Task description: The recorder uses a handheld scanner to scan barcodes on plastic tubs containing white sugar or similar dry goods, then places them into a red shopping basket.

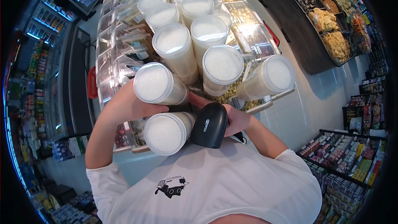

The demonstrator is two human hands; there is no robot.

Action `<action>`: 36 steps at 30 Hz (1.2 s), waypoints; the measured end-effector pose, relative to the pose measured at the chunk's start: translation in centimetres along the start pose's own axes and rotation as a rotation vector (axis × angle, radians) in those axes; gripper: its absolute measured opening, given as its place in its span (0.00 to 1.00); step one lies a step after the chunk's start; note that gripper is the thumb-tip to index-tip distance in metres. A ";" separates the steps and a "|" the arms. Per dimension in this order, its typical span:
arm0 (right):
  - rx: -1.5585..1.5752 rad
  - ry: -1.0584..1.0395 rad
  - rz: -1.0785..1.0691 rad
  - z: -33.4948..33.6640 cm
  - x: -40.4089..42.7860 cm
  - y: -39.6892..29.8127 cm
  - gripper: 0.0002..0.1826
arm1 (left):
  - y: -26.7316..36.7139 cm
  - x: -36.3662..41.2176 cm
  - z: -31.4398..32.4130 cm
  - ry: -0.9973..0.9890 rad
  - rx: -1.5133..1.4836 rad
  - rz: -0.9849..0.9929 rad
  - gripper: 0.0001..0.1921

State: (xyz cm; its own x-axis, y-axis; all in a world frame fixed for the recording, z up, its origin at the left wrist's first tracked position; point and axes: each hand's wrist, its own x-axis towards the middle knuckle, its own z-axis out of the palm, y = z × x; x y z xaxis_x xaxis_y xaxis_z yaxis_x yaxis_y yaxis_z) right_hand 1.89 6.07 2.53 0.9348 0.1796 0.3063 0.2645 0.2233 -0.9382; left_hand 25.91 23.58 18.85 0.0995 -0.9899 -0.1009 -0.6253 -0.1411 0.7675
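My left hand (147,109) is wrapped around a tall clear plastic canister (153,82) filled with white granules, its thumb on the near side and most fingers hidden behind. A black handheld barcode scanner (210,126) sits in my right hand (238,119), with a finger reaching toward the base of that canister. Just below, a second canister (164,133) leans toward me beside the scanner. Another canister (222,65) stands beyond my right hand, and one more (278,74) tilts outward at the right corner.
Several more lidded canisters (174,39) crowd a display of clear-lidded bins (244,15) holding dried goods. Red baskets (92,82) hang at its side. Across the aisle on the right is a dark bulk-food stand (298,34). A packaged-goods rack (345,155) stands at lower right.
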 end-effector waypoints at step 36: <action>0.115 0.138 -0.048 2.2 1.2 -2.7 0.46 | -4.0 3.7 -4.2 -0.123 -0.621 -0.152 0.31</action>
State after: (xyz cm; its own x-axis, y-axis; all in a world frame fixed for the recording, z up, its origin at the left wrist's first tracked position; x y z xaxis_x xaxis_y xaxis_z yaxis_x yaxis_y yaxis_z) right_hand 1.74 7.76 5.80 0.9475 0.0348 0.3178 0.2882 0.3379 -0.8960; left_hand 32.04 20.56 18.05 0.0389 -0.9590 -0.2806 -0.0433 -0.2821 0.9584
